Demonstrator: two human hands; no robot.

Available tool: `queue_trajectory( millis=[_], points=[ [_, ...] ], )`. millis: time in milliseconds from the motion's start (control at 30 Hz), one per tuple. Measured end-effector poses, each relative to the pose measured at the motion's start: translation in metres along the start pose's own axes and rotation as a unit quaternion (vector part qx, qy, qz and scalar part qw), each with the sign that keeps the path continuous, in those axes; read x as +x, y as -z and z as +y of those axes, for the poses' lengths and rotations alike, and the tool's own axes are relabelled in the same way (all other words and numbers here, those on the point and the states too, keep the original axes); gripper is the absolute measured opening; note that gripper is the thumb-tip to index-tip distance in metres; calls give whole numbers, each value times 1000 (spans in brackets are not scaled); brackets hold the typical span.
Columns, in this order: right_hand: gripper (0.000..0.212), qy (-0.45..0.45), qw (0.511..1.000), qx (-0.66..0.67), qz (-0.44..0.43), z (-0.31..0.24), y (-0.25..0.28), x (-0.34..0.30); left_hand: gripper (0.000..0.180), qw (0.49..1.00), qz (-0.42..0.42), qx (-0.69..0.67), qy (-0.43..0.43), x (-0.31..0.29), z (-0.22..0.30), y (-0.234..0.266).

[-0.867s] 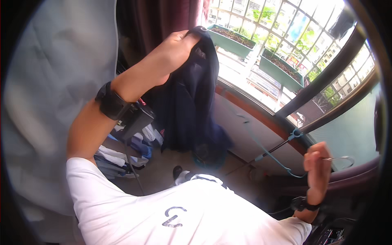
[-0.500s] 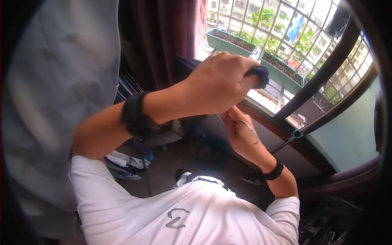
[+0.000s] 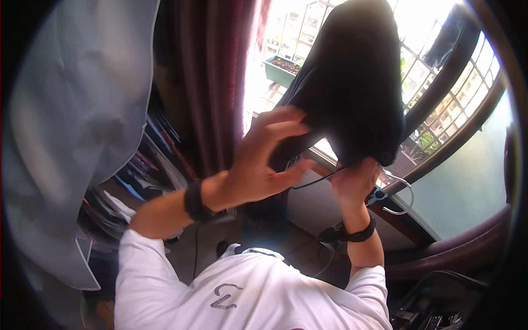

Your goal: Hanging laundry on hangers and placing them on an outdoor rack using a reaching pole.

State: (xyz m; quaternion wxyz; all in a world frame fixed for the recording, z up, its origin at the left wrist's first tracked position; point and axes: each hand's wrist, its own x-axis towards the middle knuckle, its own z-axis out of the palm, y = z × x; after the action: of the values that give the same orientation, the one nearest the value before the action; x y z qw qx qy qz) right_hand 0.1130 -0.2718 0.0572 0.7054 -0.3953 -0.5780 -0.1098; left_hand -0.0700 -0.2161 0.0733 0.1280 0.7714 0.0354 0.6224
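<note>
A large black garment is spread in front of the window, above and beyond my hands; its kind is not clear. The hook of a pale clothes hanger sticks out to the right of my right hand, whose fingers are closed on the hanger beneath the garment's lower edge. Part of that grip is hidden by the dark cloth. My left hand is open at the garment's left side, thumb and fingers spread apart. Its fingertips are near the cloth, and whether they touch it I cannot tell. A thin dark strip runs between the two hands.
A barred window with a green planter lies ahead. A dark red curtain hangs left of it. Folded clothes are stacked behind a grey cover at left. A light blue clip is by the window frame.
The black garment has come up into view across the window. My left hand has opened and moved lower left; my right hand has shifted right, with the hanger hook now showing.
</note>
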Motion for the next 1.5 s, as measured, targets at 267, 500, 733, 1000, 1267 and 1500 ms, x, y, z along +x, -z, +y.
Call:
queue_trajectory(
  millis=[267, 500, 733, 1000, 1267, 1500],
  points=[
    [36, 277, 912, -304, 5, -47, 2, 63, 52, 930, 104, -137, 325, -79, -27, -75],
    [27, 80, 975, -206, -7, -43, 45, 70, 52, 921, 61, -262, 281, -73, -25, -90],
    [21, -210, 858, 463, 71, -77, 57, 94, 28, 969, 104, 5, 223, -85, -44, -55],
    [31, -155, 850, 502, 39, -66, 8, 86, 28, 961, 136, 31, 237, 44, 19, 100],
    [16, -24, 941, 328, 75, -32, -90, -3, 23, 969, 114, -126, 181, 64, 72, 87],
    [13, -131, 924, 358, 31, -9, -122, -39, 11, 966, -226, 64, 104, 66, 92, 68]
  ],
)
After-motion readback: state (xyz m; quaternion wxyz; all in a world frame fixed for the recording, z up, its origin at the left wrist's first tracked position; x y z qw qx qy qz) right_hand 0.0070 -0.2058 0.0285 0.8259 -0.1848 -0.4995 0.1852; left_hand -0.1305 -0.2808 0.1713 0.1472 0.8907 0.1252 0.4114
